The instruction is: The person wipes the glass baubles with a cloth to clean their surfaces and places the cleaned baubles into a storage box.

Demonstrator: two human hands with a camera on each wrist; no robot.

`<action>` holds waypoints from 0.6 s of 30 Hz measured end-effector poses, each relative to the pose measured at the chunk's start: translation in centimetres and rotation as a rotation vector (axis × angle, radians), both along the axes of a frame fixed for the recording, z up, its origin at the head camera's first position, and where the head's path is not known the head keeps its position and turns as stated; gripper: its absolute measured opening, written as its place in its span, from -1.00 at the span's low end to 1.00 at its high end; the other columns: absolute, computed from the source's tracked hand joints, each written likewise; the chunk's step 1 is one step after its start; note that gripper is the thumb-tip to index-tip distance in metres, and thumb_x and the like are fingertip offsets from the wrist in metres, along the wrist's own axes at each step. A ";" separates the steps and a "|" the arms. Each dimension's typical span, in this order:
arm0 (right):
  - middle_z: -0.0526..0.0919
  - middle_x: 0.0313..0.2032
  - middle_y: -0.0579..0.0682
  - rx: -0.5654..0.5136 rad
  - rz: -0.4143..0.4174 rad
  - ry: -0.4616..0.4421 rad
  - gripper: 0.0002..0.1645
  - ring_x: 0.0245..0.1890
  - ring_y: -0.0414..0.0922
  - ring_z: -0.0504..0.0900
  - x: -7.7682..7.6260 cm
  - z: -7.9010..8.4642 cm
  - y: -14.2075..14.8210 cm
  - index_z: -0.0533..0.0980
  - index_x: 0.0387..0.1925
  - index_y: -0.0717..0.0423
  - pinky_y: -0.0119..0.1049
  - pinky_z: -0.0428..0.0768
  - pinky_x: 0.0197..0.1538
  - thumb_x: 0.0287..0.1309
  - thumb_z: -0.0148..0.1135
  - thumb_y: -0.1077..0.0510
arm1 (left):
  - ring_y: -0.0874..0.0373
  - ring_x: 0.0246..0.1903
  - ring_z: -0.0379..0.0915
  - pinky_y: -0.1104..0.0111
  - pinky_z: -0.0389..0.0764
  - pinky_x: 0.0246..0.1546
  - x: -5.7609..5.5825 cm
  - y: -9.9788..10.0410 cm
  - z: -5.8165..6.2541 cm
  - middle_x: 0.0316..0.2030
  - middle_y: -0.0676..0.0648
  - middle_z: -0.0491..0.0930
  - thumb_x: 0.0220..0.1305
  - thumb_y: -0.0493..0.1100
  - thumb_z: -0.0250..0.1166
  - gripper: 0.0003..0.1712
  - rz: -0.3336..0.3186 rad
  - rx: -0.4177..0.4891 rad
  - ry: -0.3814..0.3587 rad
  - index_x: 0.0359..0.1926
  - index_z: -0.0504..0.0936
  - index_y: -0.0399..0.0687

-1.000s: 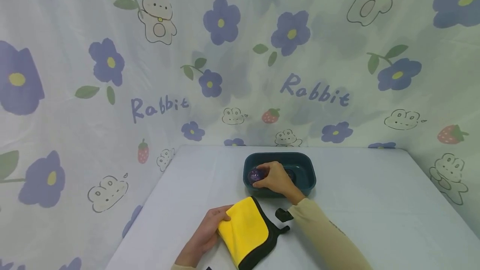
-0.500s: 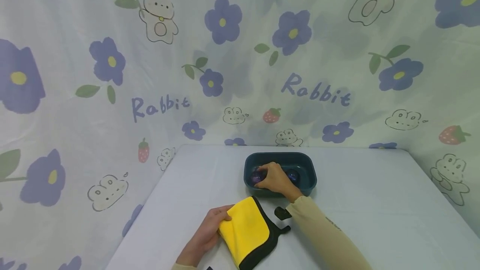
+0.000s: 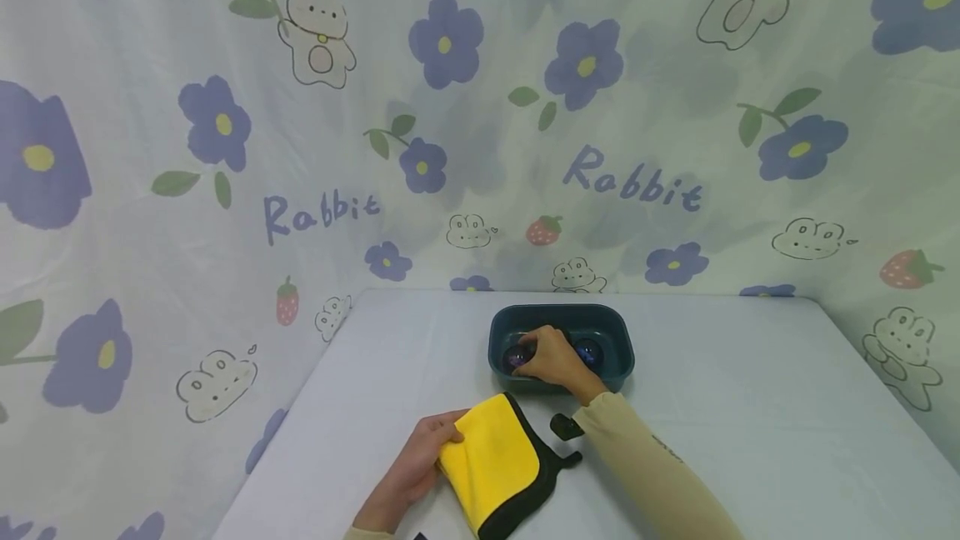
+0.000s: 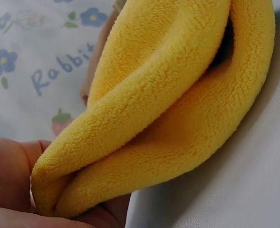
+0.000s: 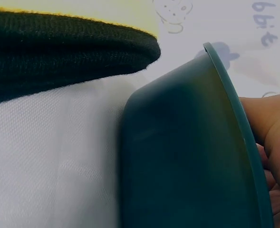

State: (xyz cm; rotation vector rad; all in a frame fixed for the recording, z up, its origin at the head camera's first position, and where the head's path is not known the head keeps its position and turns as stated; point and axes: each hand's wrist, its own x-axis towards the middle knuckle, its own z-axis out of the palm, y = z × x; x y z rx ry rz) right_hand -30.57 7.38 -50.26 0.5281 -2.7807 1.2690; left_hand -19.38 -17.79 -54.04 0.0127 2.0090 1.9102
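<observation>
In the head view, my right hand [image 3: 553,357] reaches into a dark teal basin [image 3: 621,373] and pinches a dark purple, shiny ball [image 3: 517,357] at its left end. A second dark, glossy ball [image 3: 588,352] lies to the right of that hand in the basin. My left hand [image 3: 420,452] grips the left edge of a folded yellow cloth [image 3: 491,461] with black trim, nearer the front. The left wrist view shows the cloth's fluffy folds [image 4: 154,109] held between thumb and fingers. From the right wrist, the basin's outer wall [image 5: 187,152] hides most of the hand.
A white-covered table [image 3: 720,407] carries everything. Behind it and along the sides hangs a curtain [image 3: 480,132] printed with rabbits and flowers. A small dark object [image 3: 566,427] sits by the right sleeve, between basin and cloth.
My right hand has lowered the purple ball slightly, deeper into the basin, shifting a little right. The second ball shows more fully. My left hand and the cloth stay put.
</observation>
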 end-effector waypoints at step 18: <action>0.70 0.18 0.19 -0.030 0.038 0.011 -0.35 0.21 0.11 0.68 1.9 2.4 1.9 0.61 0.21 0.28 0.06 0.63 0.25 0.10 0.53 0.10 | -0.21 0.33 0.50 -0.10 0.55 0.27 1.2 0.6 4.1 0.38 -0.26 0.50 0.43 -0.27 0.12 -0.45 0.087 -0.594 0.439 0.42 0.46 -0.17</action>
